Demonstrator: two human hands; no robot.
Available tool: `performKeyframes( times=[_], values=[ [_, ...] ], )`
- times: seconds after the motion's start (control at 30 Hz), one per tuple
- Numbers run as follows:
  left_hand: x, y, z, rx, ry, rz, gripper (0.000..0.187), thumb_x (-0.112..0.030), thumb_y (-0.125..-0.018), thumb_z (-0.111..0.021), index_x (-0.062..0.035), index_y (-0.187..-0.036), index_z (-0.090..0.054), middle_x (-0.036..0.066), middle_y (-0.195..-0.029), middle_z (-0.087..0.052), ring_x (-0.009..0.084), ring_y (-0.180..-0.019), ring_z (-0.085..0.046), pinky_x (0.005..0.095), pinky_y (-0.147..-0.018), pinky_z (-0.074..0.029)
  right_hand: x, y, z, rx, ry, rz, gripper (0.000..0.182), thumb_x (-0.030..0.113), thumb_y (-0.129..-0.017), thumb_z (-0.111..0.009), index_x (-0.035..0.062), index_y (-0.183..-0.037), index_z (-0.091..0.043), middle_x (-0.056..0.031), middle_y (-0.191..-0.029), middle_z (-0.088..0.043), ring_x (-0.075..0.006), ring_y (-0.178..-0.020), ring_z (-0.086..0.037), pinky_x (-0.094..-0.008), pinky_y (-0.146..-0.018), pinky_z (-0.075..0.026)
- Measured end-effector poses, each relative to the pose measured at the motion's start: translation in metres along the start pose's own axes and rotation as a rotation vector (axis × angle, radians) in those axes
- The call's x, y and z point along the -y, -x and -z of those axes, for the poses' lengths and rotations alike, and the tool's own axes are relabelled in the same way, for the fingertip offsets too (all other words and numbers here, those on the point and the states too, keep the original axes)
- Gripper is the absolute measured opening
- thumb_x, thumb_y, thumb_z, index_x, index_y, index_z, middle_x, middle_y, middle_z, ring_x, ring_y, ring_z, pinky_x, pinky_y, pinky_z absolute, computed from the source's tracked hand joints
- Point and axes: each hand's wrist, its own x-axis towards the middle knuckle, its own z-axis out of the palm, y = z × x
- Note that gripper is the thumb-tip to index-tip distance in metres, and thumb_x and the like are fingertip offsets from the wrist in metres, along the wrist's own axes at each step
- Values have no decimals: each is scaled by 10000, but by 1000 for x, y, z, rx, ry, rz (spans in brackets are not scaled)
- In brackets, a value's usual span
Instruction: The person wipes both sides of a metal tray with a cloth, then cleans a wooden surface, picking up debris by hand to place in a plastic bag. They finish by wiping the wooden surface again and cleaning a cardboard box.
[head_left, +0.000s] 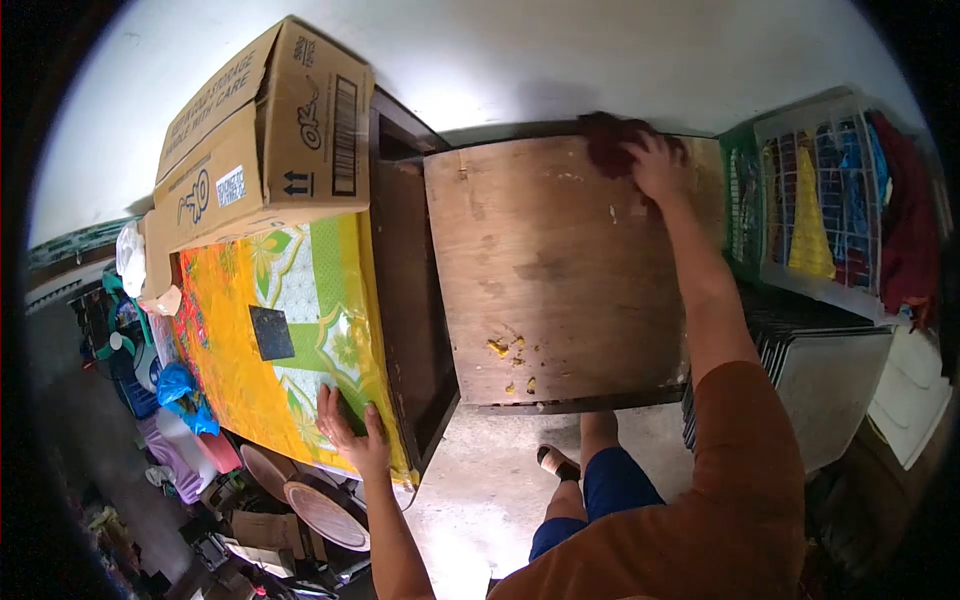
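Observation:
My right hand [660,168] presses a dark red cloth [612,145] against the far edge of a wooden tabletop [550,235], close to the wall. Its fingers lie over the cloth. Yellow scraps [505,347] and small dark crumbs are scattered on the near left part of the wood. My left hand [355,432] rests with fingers spread on the front corner of a neighbouring table, which has a yellow and green patterned plastic cover [345,300]. A dark square patch [271,332] lies on that cover, beyond the left hand.
A large cardboard box [270,140] stands on the covered table. At the right, a clear plastic crate [815,200] holds coloured cloths, above a stack of dark trays [815,380]. Round lids [328,515], cartons and bags crowd the lower left. Concrete floor [465,490] shows between the tables and my legs.

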Motion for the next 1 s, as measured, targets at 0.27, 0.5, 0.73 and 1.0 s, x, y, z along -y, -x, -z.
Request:
performKeyframes(
  times=[0.27, 0.5, 0.73, 1.0],
  values=[
    [-8, -1, 2, 10, -20, 7, 505, -292, -900, -620, 1, -1295, -506, 222, -1395, -474, 401, -1283, -429, 509, -1074, -273, -57, 78, 28, 106, -133, -714, 510, 277, -961, -462, 356, -1456, -369, -177, -1522, -297, -488, -1339, -315, -626, -1083, -264],
    [-4, 1, 3, 2, -32, -28, 495, -279, -904, -626, -16, -1307, -507, 210, -1406, -474, 382, -1304, -423, 491, -1081, -271, 6, 277, -47, 40, 94, -641, 558, 259, -903, -574, 307, -1437, -417, -129, -1492, -328, -437, -1296, -350, -552, -1082, -268],
    [3, 5, 0, -22, -2, -30, 509, -305, -896, -647, -35, -1308, -518, 174, -1404, -491, 356, -1313, -426, 483, -1095, -257, 26, 403, -62, 5, 3, -631, 579, 215, -869, -623, 327, -1410, -451, -125, -1488, -332, -413, -1292, -352, -538, -1064, -293],
    [-7, 22, 9, -265, 330, -76, 473, -112, -891, -668, 22, -1313, -501, 196, -1286, -565, 349, -1156, -536, 444, -1052, -349, 72, 419, -60, 89, -147, -1066, 566, 353, -914, -582, 347, -1442, -379, -200, -1422, -291, -486, -1179, -383, -555, -962, -381]
  ],
)
